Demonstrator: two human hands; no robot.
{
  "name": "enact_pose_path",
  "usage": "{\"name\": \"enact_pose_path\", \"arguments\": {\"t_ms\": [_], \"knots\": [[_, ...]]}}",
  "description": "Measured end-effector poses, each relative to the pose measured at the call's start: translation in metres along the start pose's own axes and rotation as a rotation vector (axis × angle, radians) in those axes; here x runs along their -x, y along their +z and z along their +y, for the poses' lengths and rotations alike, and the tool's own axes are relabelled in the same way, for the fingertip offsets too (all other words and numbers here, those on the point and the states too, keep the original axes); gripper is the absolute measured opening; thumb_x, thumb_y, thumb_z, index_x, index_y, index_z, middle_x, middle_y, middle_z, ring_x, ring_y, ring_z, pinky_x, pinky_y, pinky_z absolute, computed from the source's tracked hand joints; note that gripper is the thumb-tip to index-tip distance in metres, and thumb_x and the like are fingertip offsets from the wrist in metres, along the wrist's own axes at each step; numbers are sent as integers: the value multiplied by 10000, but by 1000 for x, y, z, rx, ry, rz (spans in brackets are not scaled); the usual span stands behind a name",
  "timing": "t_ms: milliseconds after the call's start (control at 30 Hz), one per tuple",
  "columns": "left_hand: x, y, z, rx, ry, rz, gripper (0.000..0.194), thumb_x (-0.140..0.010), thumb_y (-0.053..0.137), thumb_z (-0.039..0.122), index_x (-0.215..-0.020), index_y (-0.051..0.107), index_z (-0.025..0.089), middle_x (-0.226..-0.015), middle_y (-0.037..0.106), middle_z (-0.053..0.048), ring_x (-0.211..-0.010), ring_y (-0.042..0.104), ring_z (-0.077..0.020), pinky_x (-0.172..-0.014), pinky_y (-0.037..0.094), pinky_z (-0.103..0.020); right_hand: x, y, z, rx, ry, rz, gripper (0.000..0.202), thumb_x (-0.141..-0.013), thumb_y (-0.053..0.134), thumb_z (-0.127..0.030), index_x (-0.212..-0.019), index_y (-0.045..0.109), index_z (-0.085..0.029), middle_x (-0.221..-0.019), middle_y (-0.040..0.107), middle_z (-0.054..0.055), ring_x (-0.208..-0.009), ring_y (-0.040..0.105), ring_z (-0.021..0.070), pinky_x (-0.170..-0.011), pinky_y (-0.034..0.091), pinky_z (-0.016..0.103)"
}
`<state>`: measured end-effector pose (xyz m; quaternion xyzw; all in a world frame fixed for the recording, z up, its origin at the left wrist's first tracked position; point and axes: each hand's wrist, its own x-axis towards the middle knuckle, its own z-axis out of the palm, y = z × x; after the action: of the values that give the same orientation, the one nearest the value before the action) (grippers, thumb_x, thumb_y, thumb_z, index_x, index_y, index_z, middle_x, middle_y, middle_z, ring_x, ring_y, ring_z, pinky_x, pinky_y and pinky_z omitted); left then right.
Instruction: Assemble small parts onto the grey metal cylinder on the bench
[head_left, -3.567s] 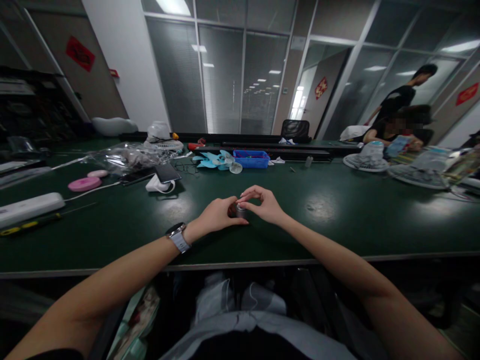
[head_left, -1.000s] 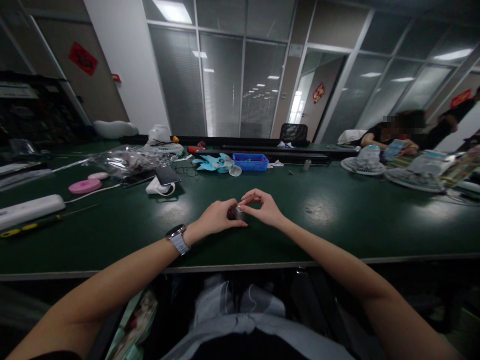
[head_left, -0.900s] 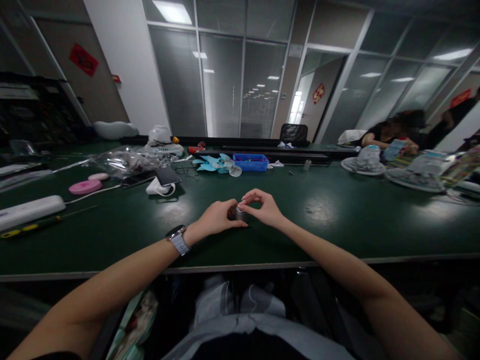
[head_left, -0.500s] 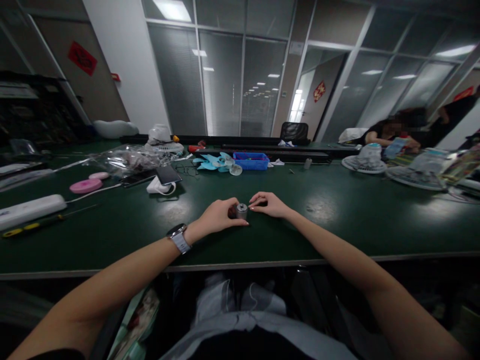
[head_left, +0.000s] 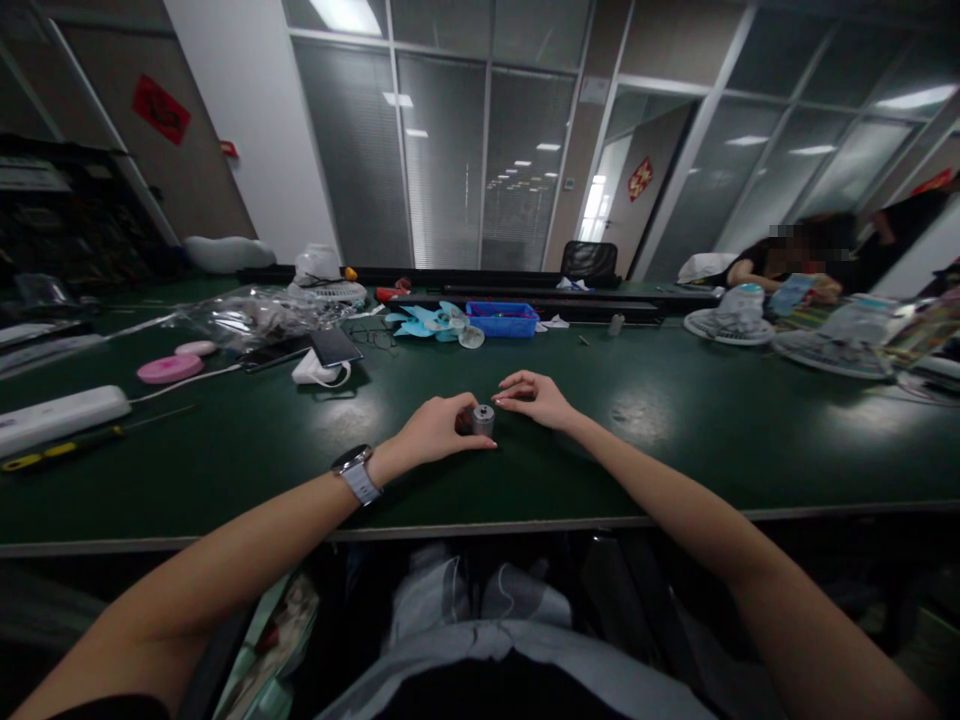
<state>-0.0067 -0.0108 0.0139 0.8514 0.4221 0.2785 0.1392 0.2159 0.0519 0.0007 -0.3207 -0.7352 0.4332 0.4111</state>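
Note:
A small cylindrical metal motor (head_left: 484, 422) stands upright on the green tabletop, its round top end facing up. My left hand (head_left: 442, 428) is curled around it from the left, thumb on the near side and fingers on the far side. A watch with a pale strap is on that wrist. Just right of the motor's top, my right hand (head_left: 536, 398) hovers with its fingertips pointing at it. Its thumb and forefinger look slightly apart, with nothing visible between them. Anything tiny at those fingertips is too small to make out.
Beyond the hands lie light-blue fan blades (head_left: 435, 321) and a blue bin (head_left: 501, 320). Another metal cylinder (head_left: 616, 324) stands farther right. At left are a white charger (head_left: 311, 368), power strip (head_left: 64, 420) and screwdriver (head_left: 64, 452). A person sits at far right behind fan parts (head_left: 739, 315).
My right hand has lifted slightly up and away from the motor's top, and its fingers have spread a little. My left hand stays around the motor.

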Motion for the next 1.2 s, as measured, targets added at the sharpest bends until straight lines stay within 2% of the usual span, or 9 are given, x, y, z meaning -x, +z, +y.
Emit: {"name": "enact_pose_path", "arguments": {"t_ms": [100, 300, 667, 833, 933, 1067, 1133, 1200], "knots": [[0, 0, -1, -5, 12, -6, 493, -677, 665, 620, -911, 592, 192, -735, 651, -7, -641, 596, -158, -551, 397, -230, 1, 14, -10, -133, -77, 65, 369, -671, 775, -282, -961, 573, -177, -872, 749, 48, -920, 704, 192, -882, 534, 381], [-1, 1, -2, -57, 10, 17, 576, -660, 658, 652, -968, 597, 169, -772, 658, -38, -653, 599, -174, -560, 406, -243, 6, 33, -23, -167, -121, -27, 335, -683, 773, -294, -937, 587, -179, -867, 748, 46, -873, 708, 182, -872, 534, 360], [-2, 1, -3, -89, 22, 27, 580, -666, 641, 667, -967, 596, 173, -754, 651, -29, -631, 592, -169, -543, 382, -240, 10, 33, -30, -68, -133, -47, 346, -714, 743, -359, -968, 602, -170, -861, 736, 48, -901, 701, 195, -881, 521, 358], [-2, 1, -2, -63, 24, 18, 550, -660, 645, 668, -913, 594, 182, -738, 650, -19, -629, 592, -164, -537, 375, -235, 8, 31, -27, -92, -97, 95, 311, -757, 696, -395, -948, 585, -177, -740, 726, 26, -771, 712, 180, -810, 531, 337], [-1, 1, -1, -33, 19, 9, 530, -663, 655, 652, -907, 595, 186, -726, 651, -13, -629, 596, -161, -532, 374, -229, 7, 28, -26, -60, -100, 175, 327, -731, 719, -388, -940, 574, -184, -687, 708, 4, -707, 702, 168, -778, 533, 329], [-1, 0, 1, -39, 28, 14, 508, -665, 662, 640, -877, 583, 185, -729, 647, -10, -633, 594, -159, -530, 370, -224, 10, 29, -29, -28, -135, 90, 406, -664, 778, -335, -975, 564, -187, -823, 728, 34, -812, 702, 183, -811, 533, 341], [-1, 0, 1, -52, 31, 20, 504, -664, 659, 644, -851, 579, 183, -726, 642, -11, -624, 587, -156, -527, 366, -225, 12, 31, -31, 9, -149, 37, 405, -661, 780, -327, -976, 570, -182, -842, 728, 47, -831, 699, 191, -821, 531, 354], [-2, 0, 1, -57, 30, 23, 501, -664, 660, 643, -845, 580, 182, -718, 637, -9, -617, 582, -154, -525, 363, -225, 13, 34, -32, 37, -166, 40, 389, -669, 773, -330, -966, 575, -178, -823, 723, 46, -813, 698, 191, -814, 532, 359]]}}
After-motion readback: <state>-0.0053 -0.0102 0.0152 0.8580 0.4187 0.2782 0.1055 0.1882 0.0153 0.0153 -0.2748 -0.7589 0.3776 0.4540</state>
